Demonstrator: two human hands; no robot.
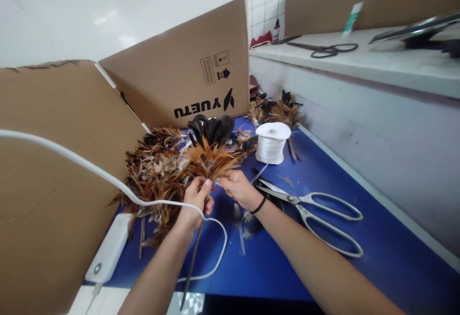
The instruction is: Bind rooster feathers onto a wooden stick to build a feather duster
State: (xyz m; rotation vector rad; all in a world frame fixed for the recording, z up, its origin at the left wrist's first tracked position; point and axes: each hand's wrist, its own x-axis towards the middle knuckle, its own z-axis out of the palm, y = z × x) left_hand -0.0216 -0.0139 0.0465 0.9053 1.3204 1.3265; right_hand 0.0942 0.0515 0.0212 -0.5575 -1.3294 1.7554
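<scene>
A bunch of orange-brown feathers (210, 159) with black plumes at its top stands upright between my hands. My left hand (198, 197) is closed round its base, and a thin dark stem (192, 262) hangs down below. With fingers pinched, my right hand (239, 188) grips the lower right of the same bunch. Left of it lies a big heap of brown feathers (154, 176). A spool of clear ribbon (272, 145) stands to the right, its loose end running down to the open scissors (305, 204) beside my right wrist.
A white cable (86, 164) crosses in front of my left wrist from a white power bank's side (109, 248). Cardboard (187, 61) borders the blue table (280, 267) at the left and back. More feathers (285, 111) lie behind the spool. A shelf (395, 61) holds black scissors (327, 50).
</scene>
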